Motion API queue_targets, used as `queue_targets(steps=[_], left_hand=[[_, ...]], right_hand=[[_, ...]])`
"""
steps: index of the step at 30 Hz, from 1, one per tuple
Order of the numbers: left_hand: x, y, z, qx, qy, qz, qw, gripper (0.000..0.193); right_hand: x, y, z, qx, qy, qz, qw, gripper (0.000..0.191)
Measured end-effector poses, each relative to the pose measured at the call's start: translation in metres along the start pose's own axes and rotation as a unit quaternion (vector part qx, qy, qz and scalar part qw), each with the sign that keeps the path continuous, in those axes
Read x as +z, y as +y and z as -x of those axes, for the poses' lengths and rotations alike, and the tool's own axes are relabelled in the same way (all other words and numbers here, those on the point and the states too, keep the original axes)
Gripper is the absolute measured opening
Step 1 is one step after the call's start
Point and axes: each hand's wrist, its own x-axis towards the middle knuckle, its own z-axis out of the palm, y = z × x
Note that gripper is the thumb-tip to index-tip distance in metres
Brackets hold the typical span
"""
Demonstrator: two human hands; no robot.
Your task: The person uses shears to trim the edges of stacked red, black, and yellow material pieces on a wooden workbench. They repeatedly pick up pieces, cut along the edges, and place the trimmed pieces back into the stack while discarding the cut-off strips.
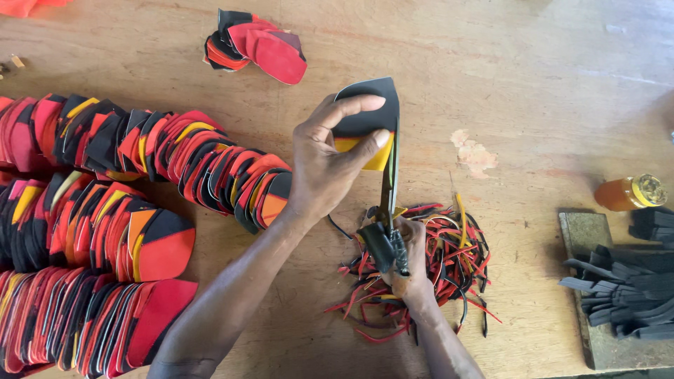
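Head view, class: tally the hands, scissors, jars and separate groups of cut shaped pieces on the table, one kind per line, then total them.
Hands: 2 (left hand, right hand)
Scissors: 1
Amber jar: 1
Groups of shaped pieces: 2 (rows at the left, small pile at the top)
Total: 6

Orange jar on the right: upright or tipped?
Tipped. The orange jar lies on its side on the table, yellow-rimmed lid end pointing right.
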Motion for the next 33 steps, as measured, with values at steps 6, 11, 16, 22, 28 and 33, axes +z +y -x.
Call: queue_targets(steps=[6,11,16,22,28,33], left_hand=[[0.007,0.003,0.012,-0.024,0.003,-0.010,1.000,0.035],[0.013,0.010,0.017,0.008,0.002,-0.049,0.999,0.036],[0.015,0.015,0.017,0.000,-0.005,-0.052,0.999,0.037],[0.013,0.014,0.015,-0.010,-0.007,-0.062,0.998,0.039],[0.010,0.012,0.014,-0.018,-0.020,-0.048,0.998,0.040],[0.007,0.011,0.012,-0.020,-0.035,-0.068,0.997,0.041]], right_hand=[[0.008,-0.039,-0.010,0.091,-0.006,0.016,0.996,0.017],[0.004,-0.073,-0.029,0.073,-0.019,0.016,0.997,0.017],[0.005,-0.075,-0.034,0.043,0.000,0.056,0.998,0.022],[-0.005,-0.062,-0.030,-0.173,-0.022,0.229,0.958,0.025],[-0.006,-0.062,-0.029,-0.155,-0.028,0.207,0.966,0.024],[-0.003,-0.066,-0.027,-0.112,-0.022,0.123,0.986,0.017]])
